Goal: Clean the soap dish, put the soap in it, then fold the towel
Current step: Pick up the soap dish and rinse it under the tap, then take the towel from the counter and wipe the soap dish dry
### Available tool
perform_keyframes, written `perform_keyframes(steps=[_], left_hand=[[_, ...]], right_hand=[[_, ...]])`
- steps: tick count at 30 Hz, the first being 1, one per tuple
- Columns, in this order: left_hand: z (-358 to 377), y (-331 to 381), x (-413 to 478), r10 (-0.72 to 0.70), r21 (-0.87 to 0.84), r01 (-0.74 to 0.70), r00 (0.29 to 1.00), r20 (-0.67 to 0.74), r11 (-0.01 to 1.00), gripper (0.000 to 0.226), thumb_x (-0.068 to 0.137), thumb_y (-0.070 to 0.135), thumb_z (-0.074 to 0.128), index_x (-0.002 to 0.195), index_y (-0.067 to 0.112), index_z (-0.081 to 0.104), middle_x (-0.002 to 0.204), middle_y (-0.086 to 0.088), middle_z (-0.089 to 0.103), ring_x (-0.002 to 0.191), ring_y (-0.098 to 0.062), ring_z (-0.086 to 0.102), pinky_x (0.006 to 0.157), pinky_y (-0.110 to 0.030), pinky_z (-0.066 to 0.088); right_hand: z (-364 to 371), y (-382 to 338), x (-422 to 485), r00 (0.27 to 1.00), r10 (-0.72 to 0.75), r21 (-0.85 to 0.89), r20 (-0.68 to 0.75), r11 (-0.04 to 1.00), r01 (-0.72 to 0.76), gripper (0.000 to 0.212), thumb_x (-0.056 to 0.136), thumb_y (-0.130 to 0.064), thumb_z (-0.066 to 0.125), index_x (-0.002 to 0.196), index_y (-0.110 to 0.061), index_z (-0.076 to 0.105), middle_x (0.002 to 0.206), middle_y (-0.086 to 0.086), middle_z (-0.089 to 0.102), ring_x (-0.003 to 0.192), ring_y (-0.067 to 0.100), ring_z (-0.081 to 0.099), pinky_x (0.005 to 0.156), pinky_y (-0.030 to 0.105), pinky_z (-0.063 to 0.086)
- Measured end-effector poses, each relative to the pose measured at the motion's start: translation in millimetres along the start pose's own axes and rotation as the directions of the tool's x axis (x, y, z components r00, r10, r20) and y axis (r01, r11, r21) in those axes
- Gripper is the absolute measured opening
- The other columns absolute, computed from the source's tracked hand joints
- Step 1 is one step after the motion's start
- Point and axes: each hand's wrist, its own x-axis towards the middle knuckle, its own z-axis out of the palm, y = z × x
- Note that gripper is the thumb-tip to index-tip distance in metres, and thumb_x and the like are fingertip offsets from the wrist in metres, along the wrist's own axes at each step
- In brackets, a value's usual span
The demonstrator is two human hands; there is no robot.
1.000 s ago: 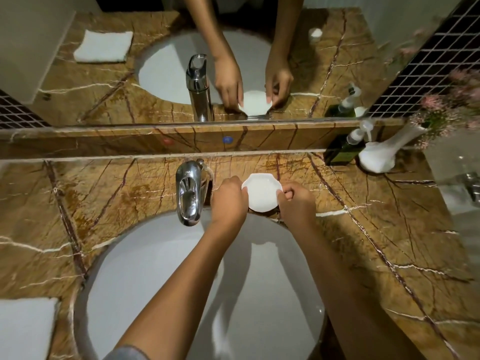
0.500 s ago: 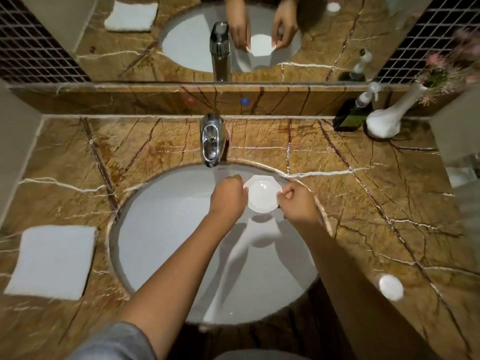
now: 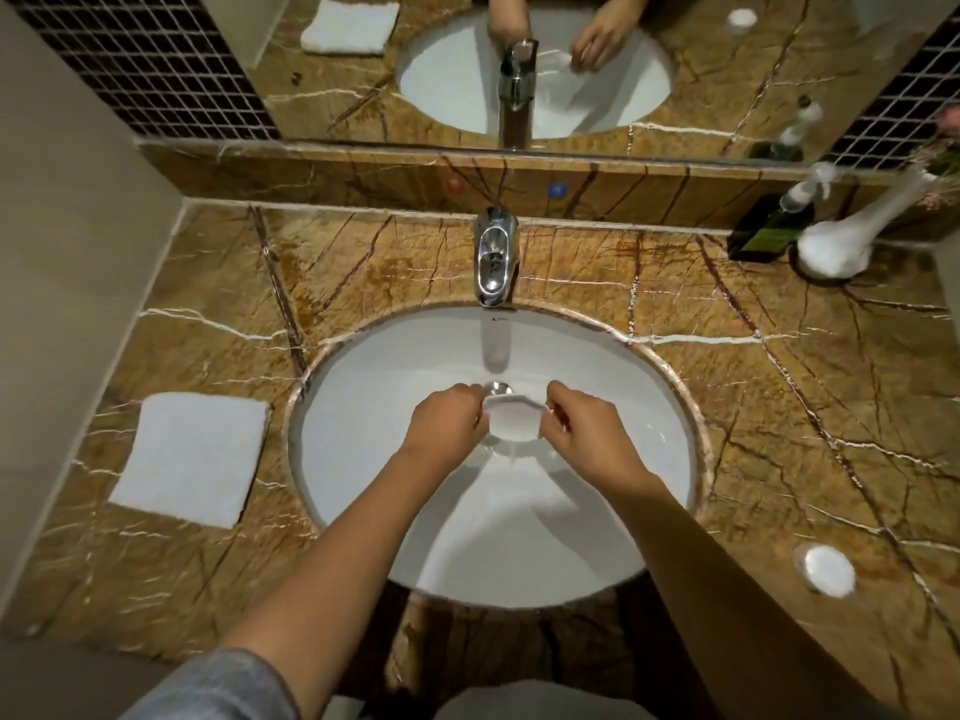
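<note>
One small white soap dish (image 3: 513, 419) with a faceted, many-sided rim was held over the middle of the oval white ceramic basin (image 3: 363, 407), just in front of the round metal drain (image 3: 498, 388). Two bare hands carried it: the left hand (image 3: 448, 426) gripped its left edge and the right hand (image 3: 587, 428) its right edge, each grip closed narrowly on the rim. One white terry towel (image 3: 192, 457), a flat folded square with a nubby surface, lay on the brown marble counter (image 3: 805, 407) left of the basin. One round white soap (image 3: 829, 569) lay on the counter at the near right, well apart from the dish. One polished chrome tap (image 3: 495, 262) stood behind the basin. At the far right corner stood one dark green pump bottle (image 3: 769, 233) and, just beside it, one white long-necked vase (image 3: 841, 241). The counter's stone was glossy, crossed by white and dark veins.
</note>
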Motion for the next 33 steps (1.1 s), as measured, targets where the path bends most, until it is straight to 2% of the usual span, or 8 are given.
perform_keyframes(steps=[5,13,17,20,23,26,29,33], left_hand=[[4,-21,-8,-0.013,0.014,0.013,0.999,-0.035,1.0,0.015,0.094,0.016,0.044,0.092,0.004,0.053,0.094,-0.015,0.061,0.079,-0.037,0.06,0.059,-0.035,0.04],[-8,-40,-16,0.047,0.005,-0.046,0.999,-0.024,0.999,0.014,0.096,0.014,0.042,0.093,0.004,0.051,0.096,-0.016,0.059,0.082,-0.038,0.059,0.063,-0.038,0.043],[-15,-55,-23,0.093,-0.061,-0.097,0.993,-0.074,0.993,0.016,0.097,0.021,0.042,0.094,0.008,0.05,0.095,-0.012,0.057,0.083,-0.034,0.058,0.062,-0.036,0.041],[-17,-76,-30,-0.009,-0.3,-0.039,0.988,-0.155,0.953,0.015,0.095,0.027,0.046,0.084,0.017,0.048,0.083,0.0,0.057,0.072,-0.022,0.054,0.055,-0.029,0.035],[-19,-94,-39,-0.211,-0.606,0.074,0.965,-0.157,0.792,0.018,0.096,0.03,0.048,0.083,0.017,0.053,0.078,0.003,0.058,0.07,-0.022,0.06,0.059,-0.03,0.044],[-26,-119,-46,-0.365,-0.901,0.162,0.931,0.004,0.403,0.024,0.099,0.029,0.045,0.091,0.01,0.057,0.076,-0.004,0.049,0.066,-0.024,0.065,0.067,-0.044,0.06],[-35,-156,-59,-0.447,-0.983,0.175,0.885,0.13,0.06,0.022,0.099,0.029,0.046,0.095,0.01,0.056,0.09,-0.01,0.049,0.081,-0.028,0.064,0.052,-0.03,0.061],[-35,-213,-92,-0.589,-0.996,0.054,0.804,0.083,-0.067,0.019,0.099,0.031,0.046,0.102,0.017,0.059,0.118,-0.016,0.055,0.099,-0.034,0.063,0.049,-0.027,0.059]], right_hand=[[14,-17,-3,0.987,-0.163,-0.077,-0.001,0.984,0.163,0.011,0.088,-0.01,0.055,0.08,-0.014,0.048,0.066,0.005,0.054,0.06,0.021,0.046,0.055,0.031,0.034],[15,-42,0,0.98,-0.199,-0.087,-0.032,0.977,0.195,0.032,0.086,-0.007,0.06,0.084,-0.031,0.038,0.063,-0.009,0.041,0.056,0.014,0.037,0.051,0.016,0.028],[16,-51,5,0.997,-0.043,0.034,-0.064,0.998,0.045,0.025,0.084,-0.009,0.058,0.073,-0.018,0.038,0.056,-0.005,0.046,0.052,0.011,0.042,0.05,0.024,0.032],[15,-67,14,0.993,0.117,0.257,0.024,0.959,-0.119,0.013,0.082,-0.003,0.059,0.073,-0.006,0.049,0.062,0.013,0.061,0.051,0.004,0.053,0.054,0.023,0.041],[19,-96,31,0.982,0.173,0.362,0.069,0.913,-0.187,0.01,0.081,0.002,0.062,0.073,0.001,0.055,0.063,0.024,0.059,0.05,0.013,0.056,0.049,0.016,0.042],[36,-134,50,0.979,0.168,0.461,0.118,0.864,-0.204,0.009,0.082,0.004,0.06,0.073,0.007,0.056,0.06,0.019,0.058,0.046,0.015,0.058,0.047,0.019,0.043],[62,-176,67,0.971,0.148,0.506,0.19,0.832,-0.226,0.009,0.083,0.004,0.059,0.074,0.006,0.059,0.061,0.02,0.063,0.032,0.004,0.043,0.036,0.015,0.034],[109,-231,82,0.965,0.055,0.482,0.257,0.858,-0.177,0.016,0.085,-0.005,0.06,0.069,-0.006,0.058,0.059,0.014,0.066,0.038,0.009,0.048,0.044,0.022,0.037]])
